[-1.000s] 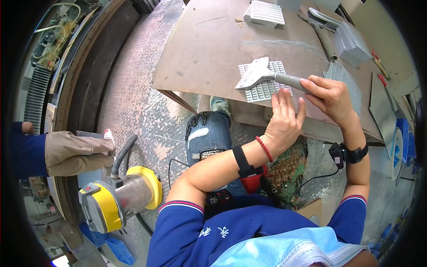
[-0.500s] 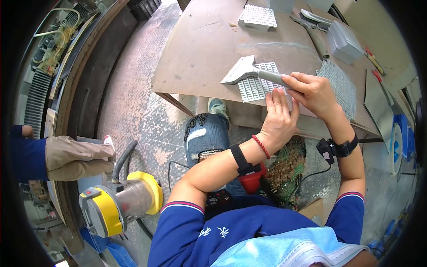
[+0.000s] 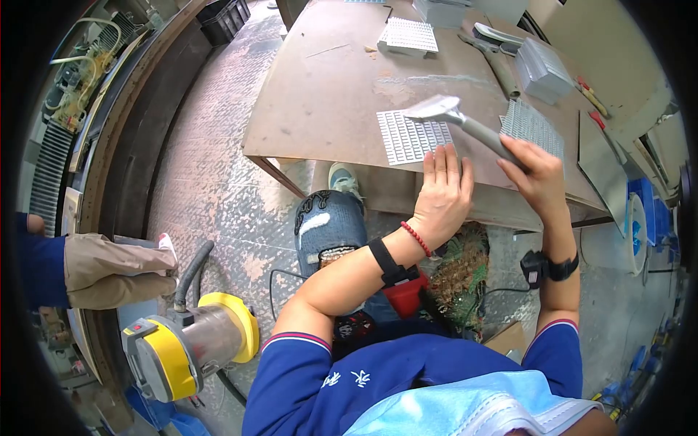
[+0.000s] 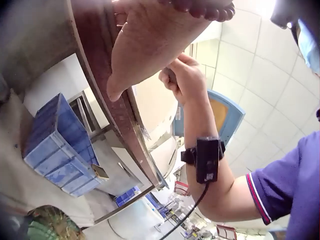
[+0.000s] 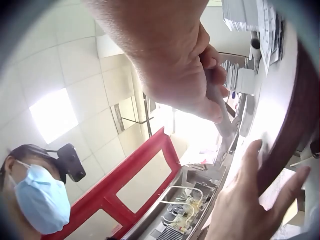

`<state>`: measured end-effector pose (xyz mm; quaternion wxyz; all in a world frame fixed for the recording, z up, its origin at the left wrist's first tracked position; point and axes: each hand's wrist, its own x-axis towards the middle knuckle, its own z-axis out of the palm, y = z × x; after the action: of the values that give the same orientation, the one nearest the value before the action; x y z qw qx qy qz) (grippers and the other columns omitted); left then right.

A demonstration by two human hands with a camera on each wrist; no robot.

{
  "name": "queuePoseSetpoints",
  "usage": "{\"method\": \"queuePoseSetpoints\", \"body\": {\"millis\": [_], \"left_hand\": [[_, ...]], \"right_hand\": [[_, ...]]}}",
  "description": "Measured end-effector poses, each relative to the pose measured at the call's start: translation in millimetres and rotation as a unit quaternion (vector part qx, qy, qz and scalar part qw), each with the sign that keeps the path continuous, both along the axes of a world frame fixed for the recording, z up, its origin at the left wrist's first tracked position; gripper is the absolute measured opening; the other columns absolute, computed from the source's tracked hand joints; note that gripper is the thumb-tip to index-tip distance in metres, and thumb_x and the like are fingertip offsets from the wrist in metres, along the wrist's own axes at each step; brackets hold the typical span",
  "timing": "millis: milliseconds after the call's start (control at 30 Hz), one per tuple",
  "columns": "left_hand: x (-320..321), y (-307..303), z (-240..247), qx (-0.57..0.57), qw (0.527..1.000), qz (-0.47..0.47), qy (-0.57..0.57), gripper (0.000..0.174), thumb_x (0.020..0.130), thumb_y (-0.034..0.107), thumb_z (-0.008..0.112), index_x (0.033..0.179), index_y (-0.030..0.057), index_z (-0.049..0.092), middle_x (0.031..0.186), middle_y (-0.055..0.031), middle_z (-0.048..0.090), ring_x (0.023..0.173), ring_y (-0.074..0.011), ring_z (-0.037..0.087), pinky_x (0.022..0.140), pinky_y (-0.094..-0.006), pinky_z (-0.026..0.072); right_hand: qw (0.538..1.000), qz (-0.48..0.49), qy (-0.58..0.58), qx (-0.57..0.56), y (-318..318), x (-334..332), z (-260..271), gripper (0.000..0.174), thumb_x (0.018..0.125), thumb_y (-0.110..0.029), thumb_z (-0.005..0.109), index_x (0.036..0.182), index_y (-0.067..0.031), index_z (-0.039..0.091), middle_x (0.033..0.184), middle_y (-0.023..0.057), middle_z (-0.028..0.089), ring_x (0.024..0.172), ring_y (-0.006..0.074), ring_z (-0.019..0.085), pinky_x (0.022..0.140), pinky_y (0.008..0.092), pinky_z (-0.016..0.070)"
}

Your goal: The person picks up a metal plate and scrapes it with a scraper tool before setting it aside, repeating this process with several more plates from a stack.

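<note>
Slotted sheet (image 3: 408,142) lies flat on the counter (image 3: 320,87), just beyond the fingertips of the left hand (image 3: 442,207), at the edge nearest the person. That hand is open, its fingers straight and laid at the sheet's near edge, apparently to steady it. Over the sheet's far right corner, beyond the left fingertips, is the head of a scraper-like tool (image 3: 476,131); it is blurred, so whether it touches cannot be told. Its handle slants down to the right hand (image 3: 538,178), whose fingers are curled round it. The step in hand looks like working the tool across the sheet; the next move seems to call for setting the blade low and even on the slots, with the left fingers clear of its path. Farther out past the right hand stands a stack of pale plates (image 3: 544,70). The head view alone shows the sheet's slots plainly; the left wrist view shows the right hand's curled fingers from across but not the sheet. The right wrist view shows the left hand's thumb standing well apart, and a red frame (image 5: 110,200) that the head view lacks.
</note>
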<state>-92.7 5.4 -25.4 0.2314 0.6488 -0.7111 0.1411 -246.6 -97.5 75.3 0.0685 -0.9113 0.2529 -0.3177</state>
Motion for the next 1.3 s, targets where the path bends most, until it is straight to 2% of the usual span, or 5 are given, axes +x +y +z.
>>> {"method": "queuePoseSetpoints", "body": {"millis": [267,733,967,1233,1300], "left_hand": [[-4.1,0.3,-5.6,-0.003,0.998,0.028,-0.061,0.077,0.075,0.040,0.074,0.128,-0.0095,0.051,0.128,-0.0357,0.052,0.124,-0.0472,0.050,0.108,-0.0553,0.0360],[-3.2,2.6,-2.2,0.006,0.996,0.015,-0.085,0.077,0.076,0.041,0.073,0.129,-0.0109,0.050,0.127,-0.0377,0.052,0.123,-0.0482,0.050,0.107,-0.0565,0.0364],[-0.9,5.0,0.4,0.009,0.999,-0.002,-0.049,0.079,0.075,0.042,0.074,0.129,-0.0093,0.050,0.129,-0.0379,0.050,0.125,-0.0487,0.048,0.108,-0.0565,0.0351],[-2.8,2.9,-3.9,0.007,0.998,0.009,-0.063,0.079,0.075,0.042,0.073,0.131,-0.0086,0.048,0.130,-0.0380,0.049,0.126,-0.0490,0.048,0.109,-0.0560,0.0342],[-1.0,4.4,-0.1,0.018,0.998,0.004,-0.062,0.079,0.076,0.042,0.073,0.132,-0.0086,0.047,0.131,-0.0365,0.049,0.127,-0.0476,0.047,0.109,-0.0555,0.0344]], "right_hand": [[0.996,-0.059,0.038,-0.047,26.5,-35.3,-27.0,0.036,0.078,-0.014,0.077,0.113,-0.0109,0.071,0.097,0.0073,0.070,0.070,0.0232,0.067,0.061,0.0315,0.0530],[0.992,-0.070,0.049,-0.098,-16.5,10.5,-32.9,0.032,0.083,-0.021,0.071,0.114,-0.0134,0.070,0.094,0.0072,0.070,0.073,0.0249,0.068,0.062,0.0343,0.0537],[0.999,-0.034,0.034,-0.018,18.6,-0.5,-18.2,0.035,0.081,-0.021,0.073,0.115,-0.0140,0.070,0.093,0.0081,0.070,0.072,0.0247,0.068,0.063,0.0335,0.0543],[0.994,-0.053,0.075,-0.067,10.1,37.5,-30.1,0.032,0.081,-0.025,0.071,0.111,-0.0148,0.070,0.093,0.0062,0.069,0.071,0.0231,0.068,0.060,0.0345,0.0539],[0.996,-0.047,0.036,-0.074,-0.2,38.7,-32.2,0.033,0.081,-0.026,0.071,0.112,-0.0145,0.070,0.091,0.0061,0.069,0.070,0.0237,0.068,0.060,0.0348,0.0538]]}}
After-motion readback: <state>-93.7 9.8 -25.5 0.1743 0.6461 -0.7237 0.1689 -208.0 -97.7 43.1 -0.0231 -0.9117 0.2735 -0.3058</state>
